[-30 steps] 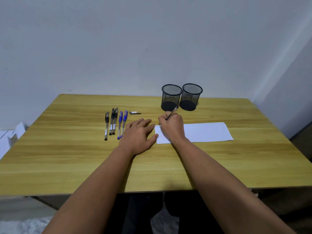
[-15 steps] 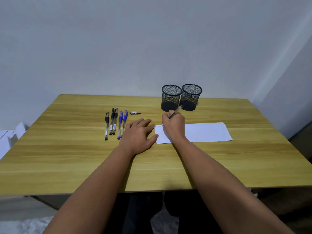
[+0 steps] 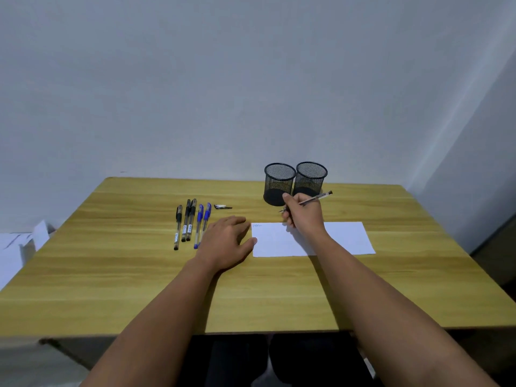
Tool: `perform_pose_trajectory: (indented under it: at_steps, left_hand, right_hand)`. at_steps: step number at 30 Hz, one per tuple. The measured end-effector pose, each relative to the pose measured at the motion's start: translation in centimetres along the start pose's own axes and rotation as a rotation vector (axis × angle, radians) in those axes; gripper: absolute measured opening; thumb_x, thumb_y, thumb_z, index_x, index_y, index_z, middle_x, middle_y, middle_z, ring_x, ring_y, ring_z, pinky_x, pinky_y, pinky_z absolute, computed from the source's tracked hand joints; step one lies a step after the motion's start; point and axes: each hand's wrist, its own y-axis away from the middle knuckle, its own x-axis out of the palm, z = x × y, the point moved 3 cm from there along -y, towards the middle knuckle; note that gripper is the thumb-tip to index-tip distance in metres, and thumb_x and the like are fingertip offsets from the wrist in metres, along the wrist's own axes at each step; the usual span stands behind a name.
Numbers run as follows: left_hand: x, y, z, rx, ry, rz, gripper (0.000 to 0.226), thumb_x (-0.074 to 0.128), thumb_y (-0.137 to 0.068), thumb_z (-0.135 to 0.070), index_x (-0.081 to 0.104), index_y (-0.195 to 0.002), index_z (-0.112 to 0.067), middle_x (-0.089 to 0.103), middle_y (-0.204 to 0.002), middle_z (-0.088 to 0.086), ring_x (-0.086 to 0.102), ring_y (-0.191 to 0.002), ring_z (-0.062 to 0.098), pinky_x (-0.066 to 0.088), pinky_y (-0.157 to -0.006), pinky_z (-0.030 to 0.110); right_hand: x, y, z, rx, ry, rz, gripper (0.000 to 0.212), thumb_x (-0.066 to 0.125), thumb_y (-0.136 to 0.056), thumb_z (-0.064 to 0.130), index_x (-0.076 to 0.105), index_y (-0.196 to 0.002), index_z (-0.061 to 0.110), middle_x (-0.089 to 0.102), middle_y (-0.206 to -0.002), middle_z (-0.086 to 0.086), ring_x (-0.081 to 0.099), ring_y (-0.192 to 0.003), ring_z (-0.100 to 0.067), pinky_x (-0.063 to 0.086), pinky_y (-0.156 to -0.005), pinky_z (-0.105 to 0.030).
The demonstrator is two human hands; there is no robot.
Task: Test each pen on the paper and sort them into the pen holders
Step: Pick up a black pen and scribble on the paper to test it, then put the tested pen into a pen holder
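Note:
My right hand (image 3: 304,212) grips an uncapped pen (image 3: 318,198), lifted above the far edge of the white paper (image 3: 343,238), with the pen lying nearly level in front of the two black mesh pen holders (image 3: 280,183) (image 3: 311,177). A small blue scribble (image 3: 257,225) marks the paper's far left corner. My left hand (image 3: 227,241) rests flat on the table, thumb at the paper's left edge. Several capped pens, three black (image 3: 185,222) and two blue (image 3: 201,223), lie in a row to the left. A loose pen cap (image 3: 222,206) lies beyond them.
The wooden table (image 3: 111,275) stands against a white wall. White papers (image 3: 16,247) lie off the table's left side. Both holders look empty.
My right hand has lifted off the paper's left corner and moved right and away toward the holders, tilting the pen flatter. The left hand has stayed put.

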Motion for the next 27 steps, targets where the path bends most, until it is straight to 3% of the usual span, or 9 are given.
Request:
perform_pose_trajectory:
  at_steps: [4,8,11,13,17,20,22,25,27]
  left_hand:
    - [-1.4,-1.5,0.7,-0.043,0.040,-0.117,0.049,0.049,-0.095,-0.053,0.065,-0.132,-0.025,0.063,-0.135,-0.004,0.054,-0.125,0.020,0.049,-0.097,0.039]
    - [-3.3,-3.6,2.2,-0.148,-0.134,-0.152,0.041,0.050,-0.098,-0.040,0.063,-0.133,-0.025,0.062,-0.134,-0.002,0.051,-0.123,0.027,0.044,-0.099,0.046]
    - [-4.0,-5.1,3.7,-0.255,-0.281,0.031,0.044,0.048,-0.100,-0.036,0.054,-0.142,-0.025,0.052,-0.145,0.003,0.044,-0.132,0.033,0.040,-0.103,0.051]
    - [-4.0,-6.0,4.5,-0.287,-0.333,0.096,0.039,0.046,-0.101,-0.033,0.058,-0.137,-0.026,0.050,-0.145,0.004,0.042,-0.132,0.033,0.038,-0.104,0.052]
    - [-3.7,-6.9,4.9,-0.249,-0.351,0.091,0.030,0.049,-0.101,-0.035,0.070,-0.122,-0.030,0.058,-0.133,0.000,0.046,-0.123,0.029,0.038,-0.100,0.049]
    - [-3.6,-6.8,4.8,-0.212,-0.363,0.042,0.027,0.050,-0.102,-0.035,0.069,-0.120,-0.031,0.063,-0.125,-0.002,0.051,-0.117,0.027,0.039,-0.095,0.046]
    - [-3.7,-6.6,4.4,-0.169,-0.298,-0.029,0.026,0.052,-0.101,-0.036,0.070,-0.119,-0.028,0.066,-0.118,-0.002,0.057,-0.109,0.027,0.042,-0.088,0.042]
    - [-4.3,-6.1,3.4,-0.156,0.016,-0.123,0.019,0.058,-0.099,-0.029,0.070,-0.113,-0.027,0.070,-0.111,-0.004,0.064,-0.097,0.023,0.050,-0.076,0.037]
    - [-4.9,-5.8,2.5,-0.158,0.201,-0.137,0.015,0.061,-0.099,-0.026,0.072,-0.110,-0.027,0.072,-0.107,-0.008,0.066,-0.090,0.017,0.053,-0.076,0.035]
  right_hand:
    - [-0.6,-0.2,0.7,-0.031,-0.048,-0.001,0.036,0.069,-0.105,0.019,0.055,-0.077,0.002,0.045,-0.054,-0.007,0.040,-0.041,-0.011,0.036,-0.042,-0.021]
    - [-0.4,-0.4,1.6,-0.065,-0.060,0.005,0.030,0.073,-0.103,0.023,0.056,-0.086,0.004,0.036,-0.064,-0.007,0.033,-0.049,-0.011,0.036,-0.044,-0.019]
    - [-0.1,-0.9,1.8,-0.071,-0.074,0.031,0.034,0.076,-0.101,0.025,0.055,-0.082,0.005,0.044,-0.059,-0.008,0.038,-0.043,-0.009,0.036,-0.043,-0.019]
    - [-0.2,-1.4,1.8,-0.047,-0.032,0.053,0.032,0.074,-0.102,0.031,0.062,-0.083,0.008,0.060,-0.059,-0.006,0.046,-0.041,-0.008,0.038,-0.043,-0.020]
    - [-0.4,-1.8,1.8,0.034,-0.077,0.073,0.030,0.060,-0.109,0.027,0.076,-0.098,0.005,0.074,-0.071,-0.007,0.053,-0.041,-0.009,0.038,-0.041,-0.018]
    - [-0.4,-1.8,1.4,0.010,-0.061,0.079,0.019,0.067,-0.106,0.020,0.069,-0.089,0.012,0.071,-0.071,-0.007,0.054,-0.045,-0.011,0.040,-0.041,-0.020]
    - [-0.6,-1.6,1.3,0.005,-0.039,0.105,0.018,0.073,-0.102,0.022,0.070,-0.088,0.012,0.072,-0.075,-0.009,0.056,-0.050,-0.013,0.044,-0.044,-0.022]
    - [-0.8,-0.9,1.6,0.049,-0.088,0.174,0.014,0.073,-0.101,0.018,0.079,-0.103,0.005,0.080,-0.089,-0.013,0.061,-0.056,-0.014,0.049,-0.047,-0.024]
    - [-0.8,-0.3,1.9,0.041,-0.093,0.205,0.010,0.074,-0.100,0.014,0.079,-0.103,0.006,0.082,-0.094,-0.013,0.063,-0.058,-0.014,0.051,-0.049,-0.025]
